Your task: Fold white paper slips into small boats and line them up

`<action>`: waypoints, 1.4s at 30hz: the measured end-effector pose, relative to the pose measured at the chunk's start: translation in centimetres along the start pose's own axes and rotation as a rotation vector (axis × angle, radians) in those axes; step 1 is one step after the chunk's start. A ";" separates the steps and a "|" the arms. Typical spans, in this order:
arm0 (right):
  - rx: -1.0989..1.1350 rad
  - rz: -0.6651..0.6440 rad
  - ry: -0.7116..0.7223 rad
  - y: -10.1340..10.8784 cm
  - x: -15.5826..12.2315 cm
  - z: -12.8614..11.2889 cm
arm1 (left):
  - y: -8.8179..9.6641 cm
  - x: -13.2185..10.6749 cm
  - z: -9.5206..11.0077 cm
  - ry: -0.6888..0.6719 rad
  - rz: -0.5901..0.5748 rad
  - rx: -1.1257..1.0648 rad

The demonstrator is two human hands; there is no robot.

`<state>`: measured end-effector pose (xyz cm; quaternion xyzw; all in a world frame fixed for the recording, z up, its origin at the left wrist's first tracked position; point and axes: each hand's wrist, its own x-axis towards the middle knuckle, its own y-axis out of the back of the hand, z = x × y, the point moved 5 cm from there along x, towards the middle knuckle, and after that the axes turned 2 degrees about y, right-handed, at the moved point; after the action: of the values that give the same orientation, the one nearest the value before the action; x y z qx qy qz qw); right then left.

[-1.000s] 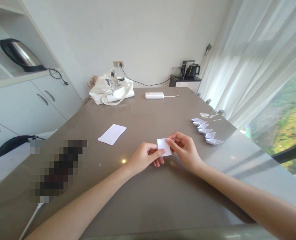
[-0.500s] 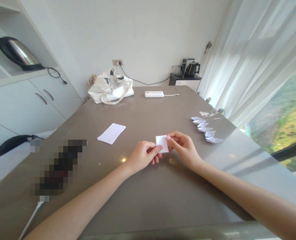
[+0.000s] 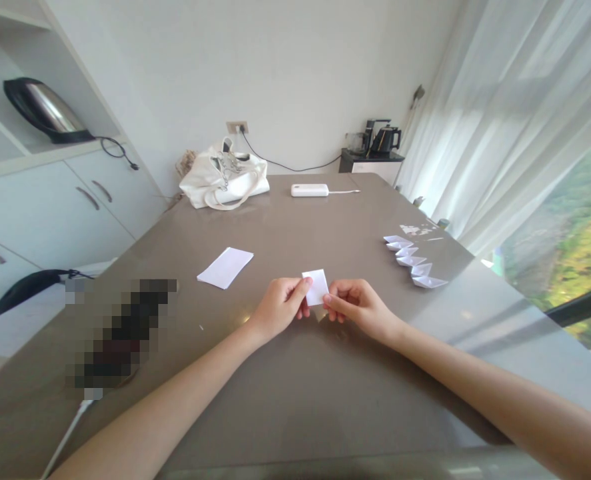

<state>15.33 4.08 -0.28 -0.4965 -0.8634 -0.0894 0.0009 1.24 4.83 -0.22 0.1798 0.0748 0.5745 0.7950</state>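
Observation:
A small folded piece of white paper (image 3: 316,287) is held just above the grey-brown table (image 3: 295,400), near its middle. My left hand (image 3: 278,307) pinches its left edge, fingers curled. My right hand (image 3: 356,308) pinches its lower right corner with thumb and forefinger. A flat white sheet (image 3: 225,267) lies on the table to the left of my hands. To the right, several small folded white paper boats (image 3: 415,262) stand in a row.
A white handbag (image 3: 224,177) and a white power bank (image 3: 309,190) with a cable lie at the table's far end. A blurred dark object (image 3: 120,333) sits at the left. White cabinets with a kettle (image 3: 45,110) line the left wall, curtains the right.
Both hands have shifted slightly left with the paper. The right hand has slid from the paper's upper right edge down to its lower corner.

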 end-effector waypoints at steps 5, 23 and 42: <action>0.056 -0.028 -0.012 0.0 -0.2 0.0 | -0.5 -0.7 0.9 -0.046 -0.094 0.017; -0.099 -0.017 0.071 0.2 -0.2 0.2 | -2.8 -1.7 0.1 0.069 -0.497 -0.080; 0.296 0.022 0.059 1.1 0.5 1.0 | -1.4 -0.7 -0.1 0.038 -0.307 -0.153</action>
<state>16.09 5.18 -1.04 -0.4976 -0.8612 0.0244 0.1006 2.19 3.81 -0.91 0.0941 0.0724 0.4538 0.8832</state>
